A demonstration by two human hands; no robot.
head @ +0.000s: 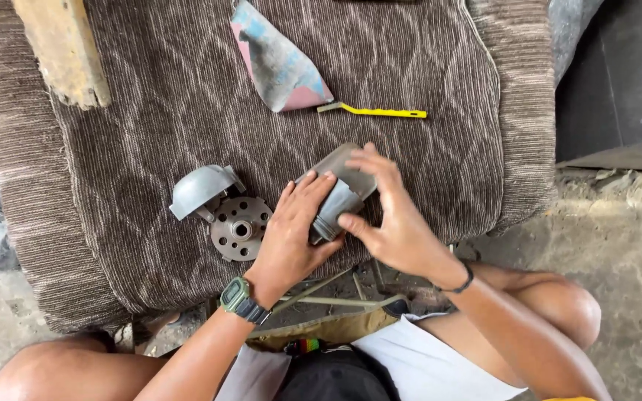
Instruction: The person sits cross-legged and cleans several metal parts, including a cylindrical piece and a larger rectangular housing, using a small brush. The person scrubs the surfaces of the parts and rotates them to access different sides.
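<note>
Both hands are clasping the grey metal part [339, 194]: left hand [291, 238] steadying, right hand [388, 215] pinching it. Judging by this, work is midway; the perforated disc [241, 227] is lying untouched.

Both hands clasped around a grey metal housing [342, 194] at centre: left hand [291, 234] pressing its near side, right hand [391, 215] wrapped over the far end. At nine o'clock of it, just beside the left hand, a perforated metal disc [240, 228] touching a grey dome-shaped cover [198, 187]. At twelve o'clock, worn sandpaper [280, 63] and a yellow-handled tool [373, 111] on brown striped upholstery [143, 111].
</note>
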